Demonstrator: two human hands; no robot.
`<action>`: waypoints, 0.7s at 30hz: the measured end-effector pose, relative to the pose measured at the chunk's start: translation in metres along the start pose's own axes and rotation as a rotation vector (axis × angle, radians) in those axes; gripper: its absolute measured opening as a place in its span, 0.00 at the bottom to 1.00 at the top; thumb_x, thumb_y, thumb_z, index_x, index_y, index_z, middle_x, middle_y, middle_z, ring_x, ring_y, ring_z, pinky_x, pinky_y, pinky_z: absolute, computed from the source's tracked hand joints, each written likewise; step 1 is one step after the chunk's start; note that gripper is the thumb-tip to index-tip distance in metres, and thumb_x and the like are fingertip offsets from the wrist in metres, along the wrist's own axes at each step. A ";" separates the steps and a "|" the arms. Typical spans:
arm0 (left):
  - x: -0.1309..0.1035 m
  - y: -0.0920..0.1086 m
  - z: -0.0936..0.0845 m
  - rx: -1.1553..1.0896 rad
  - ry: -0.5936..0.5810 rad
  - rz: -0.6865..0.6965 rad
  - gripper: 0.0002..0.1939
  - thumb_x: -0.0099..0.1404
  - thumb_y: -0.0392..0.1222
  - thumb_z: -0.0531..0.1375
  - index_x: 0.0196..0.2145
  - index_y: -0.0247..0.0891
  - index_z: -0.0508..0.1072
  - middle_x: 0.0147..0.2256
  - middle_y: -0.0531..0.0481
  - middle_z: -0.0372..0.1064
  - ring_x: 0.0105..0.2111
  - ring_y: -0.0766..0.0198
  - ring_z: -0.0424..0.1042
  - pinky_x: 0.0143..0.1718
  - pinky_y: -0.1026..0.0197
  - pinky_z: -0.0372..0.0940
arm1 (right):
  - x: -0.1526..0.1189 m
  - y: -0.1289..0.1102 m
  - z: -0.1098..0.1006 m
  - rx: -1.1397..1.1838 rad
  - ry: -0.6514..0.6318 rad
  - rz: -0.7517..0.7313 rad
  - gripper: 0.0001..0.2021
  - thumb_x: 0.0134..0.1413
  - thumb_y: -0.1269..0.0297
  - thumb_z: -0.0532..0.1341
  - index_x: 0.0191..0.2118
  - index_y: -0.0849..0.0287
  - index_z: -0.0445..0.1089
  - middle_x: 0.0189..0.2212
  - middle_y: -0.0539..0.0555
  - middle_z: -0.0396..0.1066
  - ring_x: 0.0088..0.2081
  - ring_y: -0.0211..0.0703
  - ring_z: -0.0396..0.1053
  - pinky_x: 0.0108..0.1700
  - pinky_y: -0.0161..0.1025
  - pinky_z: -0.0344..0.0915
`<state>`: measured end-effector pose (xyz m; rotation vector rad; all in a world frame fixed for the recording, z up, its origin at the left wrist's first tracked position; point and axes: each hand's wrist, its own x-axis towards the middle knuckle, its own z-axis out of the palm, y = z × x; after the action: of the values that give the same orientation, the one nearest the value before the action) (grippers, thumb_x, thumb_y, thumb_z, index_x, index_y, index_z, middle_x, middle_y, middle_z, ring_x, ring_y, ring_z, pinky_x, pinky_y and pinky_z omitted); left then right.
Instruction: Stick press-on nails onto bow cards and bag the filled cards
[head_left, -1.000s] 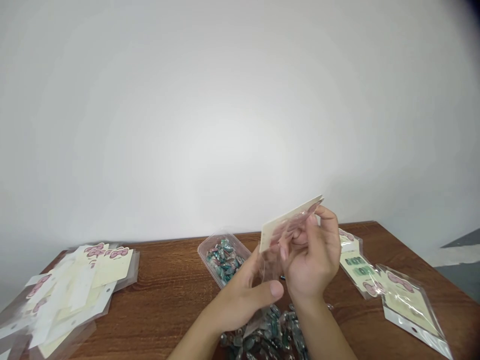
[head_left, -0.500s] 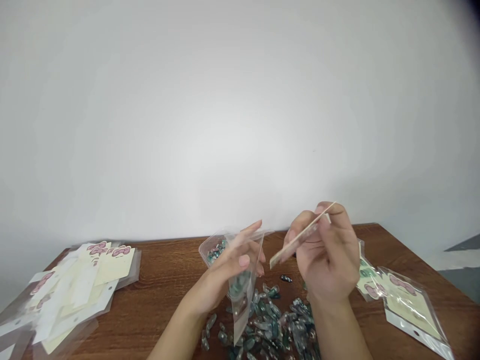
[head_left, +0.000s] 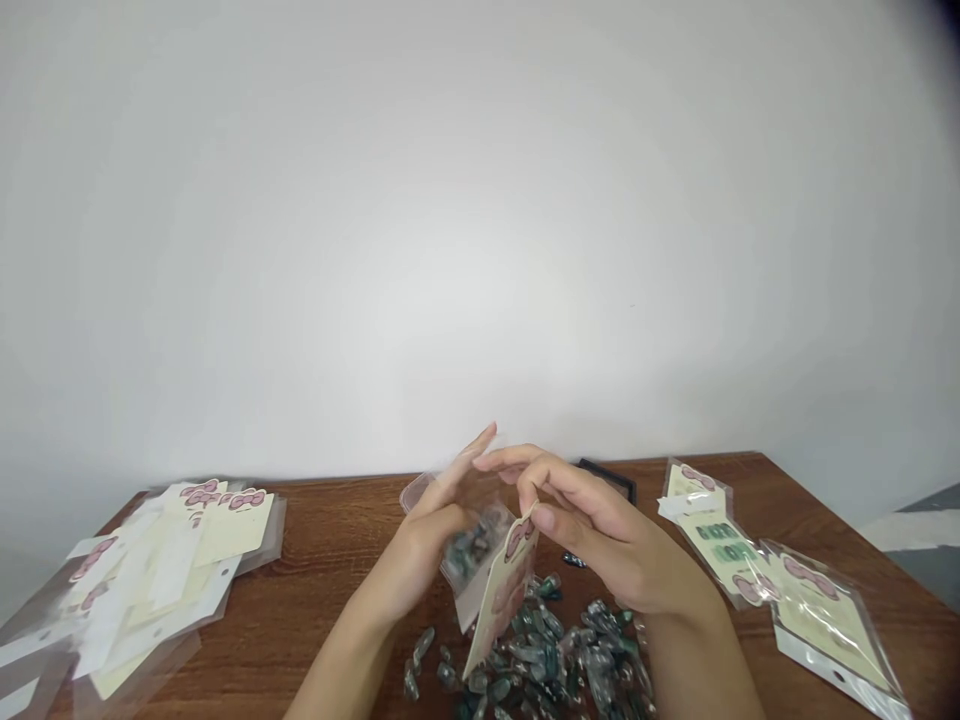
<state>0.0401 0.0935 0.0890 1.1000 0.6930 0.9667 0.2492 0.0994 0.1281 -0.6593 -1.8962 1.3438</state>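
Observation:
My right hand (head_left: 600,530) pinches a cream card (head_left: 501,600) with a pink bow print at its top edge. The card stands tilted, turned nearly edge-on. Beside it my left hand (head_left: 427,550) has its index finger stretched up and its thumb bent, with a thin clear plastic bag (head_left: 465,600) at its fingers. The bag is hard to make out against the things behind it. Under both hands lies a loose heap of small clear packets (head_left: 555,650) with dark green contents. A clear plastic tub (head_left: 414,492) stands behind my left hand, mostly hidden.
At the left lies a spread pile of cream cards and clear bags (head_left: 172,560). To the right, a bagged card with green pieces (head_left: 724,550) and another bagged card (head_left: 832,610) lie flat. A black-edged object (head_left: 619,482) sits behind my right hand, near the wall (head_left: 480,250).
My right hand has moved left and down with the card, bringing it up to the bag. The card has turned so its printed bow shows. My left hand has shifted slightly left.

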 end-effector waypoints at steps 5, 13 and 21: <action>-0.001 0.005 -0.002 0.173 -0.049 0.031 0.40 0.64 0.26 0.48 0.67 0.64 0.53 0.62 0.57 0.65 0.62 0.54 0.61 0.61 0.47 0.54 | -0.001 -0.003 0.002 -0.103 0.026 0.012 0.11 0.70 0.57 0.52 0.38 0.55 0.65 0.64 0.59 0.58 0.67 0.53 0.54 0.60 0.53 0.62; -0.003 0.004 -0.012 0.442 0.013 0.007 0.38 0.65 0.30 0.53 0.66 0.65 0.56 0.70 0.65 0.45 0.70 0.53 0.42 0.69 0.44 0.40 | -0.001 -0.007 0.007 -0.376 0.038 0.013 0.10 0.71 0.58 0.49 0.39 0.52 0.63 0.61 0.57 0.61 0.67 0.52 0.53 0.58 0.50 0.66; -0.005 0.013 -0.008 0.271 0.106 0.022 0.23 0.68 0.43 0.58 0.60 0.58 0.69 0.65 0.57 0.60 0.67 0.49 0.53 0.65 0.46 0.53 | 0.002 -0.011 0.016 -0.482 0.030 0.006 0.09 0.71 0.60 0.48 0.39 0.52 0.63 0.56 0.56 0.64 0.64 0.51 0.57 0.56 0.49 0.67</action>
<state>0.0273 0.0937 0.0985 1.3021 0.9194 0.9741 0.2357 0.0879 0.1355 -0.9115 -2.2127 0.8705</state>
